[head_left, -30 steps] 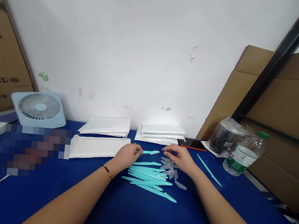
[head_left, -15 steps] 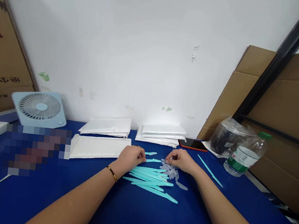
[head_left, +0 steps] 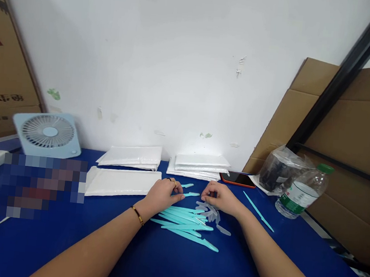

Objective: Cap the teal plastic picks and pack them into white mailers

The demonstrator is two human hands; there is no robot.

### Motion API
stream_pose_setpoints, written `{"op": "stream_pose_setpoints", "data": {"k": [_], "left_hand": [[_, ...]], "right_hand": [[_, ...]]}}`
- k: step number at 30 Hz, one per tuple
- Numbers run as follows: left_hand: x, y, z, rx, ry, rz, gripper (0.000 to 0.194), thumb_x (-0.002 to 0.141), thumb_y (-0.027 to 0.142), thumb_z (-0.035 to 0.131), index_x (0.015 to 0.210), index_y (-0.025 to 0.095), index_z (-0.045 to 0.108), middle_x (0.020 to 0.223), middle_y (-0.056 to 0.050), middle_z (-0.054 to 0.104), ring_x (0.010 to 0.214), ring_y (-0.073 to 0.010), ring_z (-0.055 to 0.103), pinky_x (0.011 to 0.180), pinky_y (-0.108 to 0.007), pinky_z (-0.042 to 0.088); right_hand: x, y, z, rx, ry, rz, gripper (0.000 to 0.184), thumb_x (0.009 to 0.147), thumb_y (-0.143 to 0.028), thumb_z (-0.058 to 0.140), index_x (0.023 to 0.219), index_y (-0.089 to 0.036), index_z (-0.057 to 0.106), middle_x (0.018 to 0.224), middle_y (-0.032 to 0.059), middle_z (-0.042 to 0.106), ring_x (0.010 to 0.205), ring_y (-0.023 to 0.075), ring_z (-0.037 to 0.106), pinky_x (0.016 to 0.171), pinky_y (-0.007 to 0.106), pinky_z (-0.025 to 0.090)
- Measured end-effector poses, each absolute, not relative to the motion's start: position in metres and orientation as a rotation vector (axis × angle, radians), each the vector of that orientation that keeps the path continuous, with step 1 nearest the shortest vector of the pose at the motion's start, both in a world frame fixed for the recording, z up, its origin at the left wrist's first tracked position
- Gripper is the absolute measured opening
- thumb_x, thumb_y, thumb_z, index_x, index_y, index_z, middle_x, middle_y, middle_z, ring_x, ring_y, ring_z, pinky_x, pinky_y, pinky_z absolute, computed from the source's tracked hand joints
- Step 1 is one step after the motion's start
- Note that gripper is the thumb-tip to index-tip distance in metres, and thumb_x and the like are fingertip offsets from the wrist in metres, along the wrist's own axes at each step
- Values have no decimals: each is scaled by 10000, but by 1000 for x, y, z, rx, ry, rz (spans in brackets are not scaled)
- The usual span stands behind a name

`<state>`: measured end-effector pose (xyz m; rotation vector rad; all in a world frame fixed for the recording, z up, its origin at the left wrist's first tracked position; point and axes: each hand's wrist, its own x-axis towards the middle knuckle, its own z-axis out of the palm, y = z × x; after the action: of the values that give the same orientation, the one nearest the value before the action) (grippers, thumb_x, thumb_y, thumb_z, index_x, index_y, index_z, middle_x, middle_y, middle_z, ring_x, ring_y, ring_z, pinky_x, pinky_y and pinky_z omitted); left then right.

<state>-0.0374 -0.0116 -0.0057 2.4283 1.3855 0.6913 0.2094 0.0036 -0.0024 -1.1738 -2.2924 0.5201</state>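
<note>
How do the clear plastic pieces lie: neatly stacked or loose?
Loose: the clear plastic pieces lie at mixed angles, some overlapping, beside the teal tools. Whether the right hand pinches one: cannot tell.

Piled sticks (head_left: 187,227) lie left of the caps (head_left: 210,214) on the table (head_left: 158,268), packets (head_left: 202,160) behind, a bottle (head_left: 300,194) right

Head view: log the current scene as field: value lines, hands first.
left hand: at two teal tools, grip unclear
right hand: beside the clear pieces, hold unclear
tool pile: loose, overlapping, between the forearms
lone tool: right of right hand
packet stacks: two, near wall
far left: fan
far right: bottle, upright
</note>
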Motion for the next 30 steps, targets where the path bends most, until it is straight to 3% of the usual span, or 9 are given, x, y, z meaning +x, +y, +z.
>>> {"op": "stream_pose_setpoints", "data": {"k": [7,11,15,20,30], "left_hand": [[-37,-19,-6,2304,1260,412,135,695,318,587,705,210,666,699,-6,645,620,-136,547,527,-223,333],[-37,-22,-5,2298,1297,504,138,730,293,538,688,198,628,721,-14,640,651,-147,543,561,-238,342],[-40,-24,0,2194,1319,635,176,810,309,423,790,194,554,730,-12,605,626,-137,506,555,-238,339],[-43,-24,3,2090,1275,727,279,865,390,299,804,190,485,659,16,500,578,-118,427,548,-232,342],[-43,-19,-1,2107,1231,720,263,854,396,337,777,190,481,658,30,493,584,-112,420,543,-226,323]], "right_hand": [[219,3,-7,-1247,-2334,626,76,665,-251,659,688,-179,656,719,3,568,591,101,513,525,204,401],[224,2,1,-1242,-2269,703,136,704,-303,636,721,-168,642,727,14,603,621,110,538,550,208,414],[228,-3,13,-1211,-2144,837,184,747,-335,603,764,-151,616,620,3,588,565,109,533,523,216,421],[225,-7,17,-1042,-2072,622,167,741,-326,621,744,-162,652,682,41,641,622,142,575,581,266,472],[211,-9,11,-899,-2110,516,91,734,-274,642,710,-206,698,817,52,658,734,164,617,664,277,492]]}}
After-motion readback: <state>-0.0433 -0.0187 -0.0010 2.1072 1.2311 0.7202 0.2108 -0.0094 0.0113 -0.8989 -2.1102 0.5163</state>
